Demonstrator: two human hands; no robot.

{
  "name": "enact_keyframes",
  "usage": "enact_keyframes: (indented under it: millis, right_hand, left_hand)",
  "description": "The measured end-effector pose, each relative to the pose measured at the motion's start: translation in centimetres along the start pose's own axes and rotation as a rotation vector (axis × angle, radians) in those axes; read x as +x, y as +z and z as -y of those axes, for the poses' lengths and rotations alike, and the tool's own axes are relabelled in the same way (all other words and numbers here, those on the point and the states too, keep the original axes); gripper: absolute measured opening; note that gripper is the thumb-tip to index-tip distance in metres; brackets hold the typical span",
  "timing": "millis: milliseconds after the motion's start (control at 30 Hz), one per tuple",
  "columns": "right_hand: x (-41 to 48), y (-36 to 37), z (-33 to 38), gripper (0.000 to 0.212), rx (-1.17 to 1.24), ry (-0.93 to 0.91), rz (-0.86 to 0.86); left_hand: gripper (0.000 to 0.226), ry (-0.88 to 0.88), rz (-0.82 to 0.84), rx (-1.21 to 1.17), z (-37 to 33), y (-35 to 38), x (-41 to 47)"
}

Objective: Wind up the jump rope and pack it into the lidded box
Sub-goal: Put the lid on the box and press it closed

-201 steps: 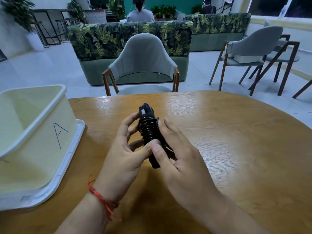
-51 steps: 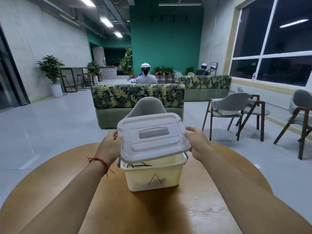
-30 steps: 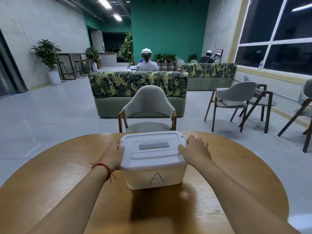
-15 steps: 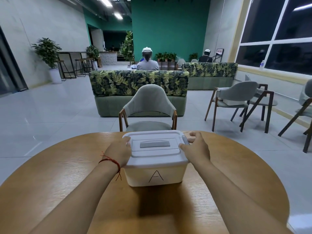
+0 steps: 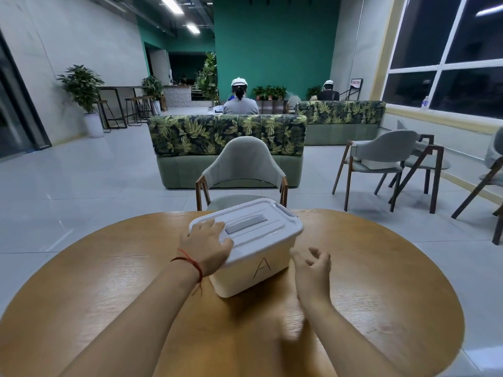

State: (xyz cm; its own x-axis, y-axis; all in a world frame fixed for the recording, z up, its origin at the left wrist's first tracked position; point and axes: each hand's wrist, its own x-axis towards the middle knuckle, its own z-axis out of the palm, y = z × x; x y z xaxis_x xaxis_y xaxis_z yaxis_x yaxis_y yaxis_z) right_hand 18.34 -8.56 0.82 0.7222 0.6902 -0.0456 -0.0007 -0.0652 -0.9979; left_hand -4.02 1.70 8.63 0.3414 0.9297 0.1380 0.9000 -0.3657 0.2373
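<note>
A cream plastic box (image 5: 261, 270) marked with a hand-drawn "A" stands on the round wooden table (image 5: 381, 281), turned at an angle. Its white lid (image 5: 261, 227) with a grey handle is on top and covers the inside. The jump rope is hidden from view. My left hand (image 5: 206, 246) lies flat on the lid's near left corner, fingers spread. My right hand (image 5: 313, 265) hovers just right of the box, off it, fingers loosely curled and holding nothing.
A grey chair (image 5: 242, 170) stands at the table's far edge, behind the box. A leaf-patterned sofa (image 5: 228, 137) is beyond it, with a seated person (image 5: 239, 99) further back. More chairs (image 5: 381, 159) stand at the right.
The lid went onto the box and both hands pressed its ends. Now the box has turned at an angle, my right hand has come off it, and my left hand rests on the lid.
</note>
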Motion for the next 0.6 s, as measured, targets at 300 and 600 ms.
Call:
enact_keyframes:
  millis: [300, 600]
  right_hand:
    - [-1.4, -0.2, 1.7, 0.027, 0.167, 0.119, 0.426]
    - [1.8, -0.7, 4.0, 0.044, -0.071, 0.179, 0.486]
  left_hand:
    - [0.078, -0.006, 0.071, 0.208, -6.5, -0.9, -4.0]
    - [0.059, 0.106, -0.037, -0.028, -6.4, 0.9, -4.6]
